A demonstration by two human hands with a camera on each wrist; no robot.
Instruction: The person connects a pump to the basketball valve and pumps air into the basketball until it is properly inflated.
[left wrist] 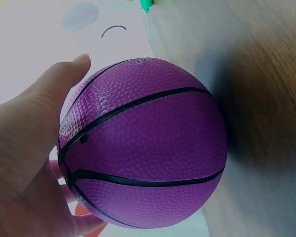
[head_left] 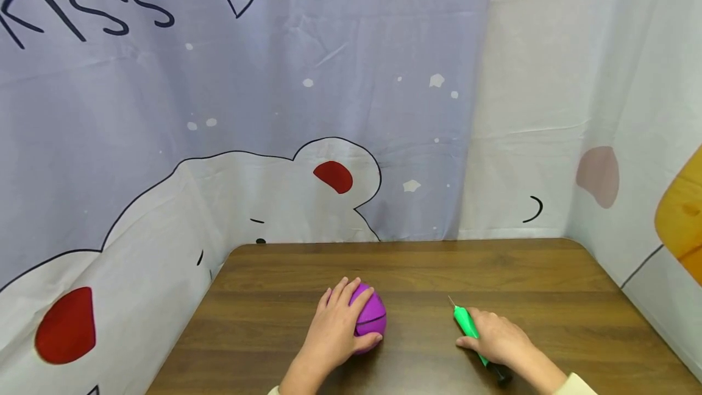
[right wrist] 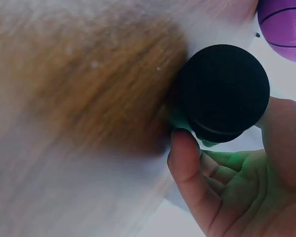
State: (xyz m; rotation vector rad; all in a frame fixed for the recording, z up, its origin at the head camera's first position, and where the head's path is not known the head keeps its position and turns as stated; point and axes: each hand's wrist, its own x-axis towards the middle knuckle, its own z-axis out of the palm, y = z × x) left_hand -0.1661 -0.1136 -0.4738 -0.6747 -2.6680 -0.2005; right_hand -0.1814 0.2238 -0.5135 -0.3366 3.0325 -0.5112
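Observation:
A small purple basketball [head_left: 371, 316] with black seams rests on the wooden table. My left hand [head_left: 333, 329] holds it from the left and above, fingers spread over the far side and thumb around the near side. Close up in the left wrist view, the basketball [left wrist: 153, 133] has a small dark valve hole beside a seam. To the right, my right hand [head_left: 500, 339] grips a green ball pump [head_left: 465, 323], its thin needle pointing away and to the left. The pump's round black handle end [right wrist: 224, 91] faces the right wrist camera and hides part of the grip.
The brown wooden table [head_left: 417, 267] reaches back to a printed curtain [head_left: 395, 108]. More curtain [head_left: 631, 108] hangs along the right side, and the left side is curtained too. Bare tabletop lies between the basketball and the pump.

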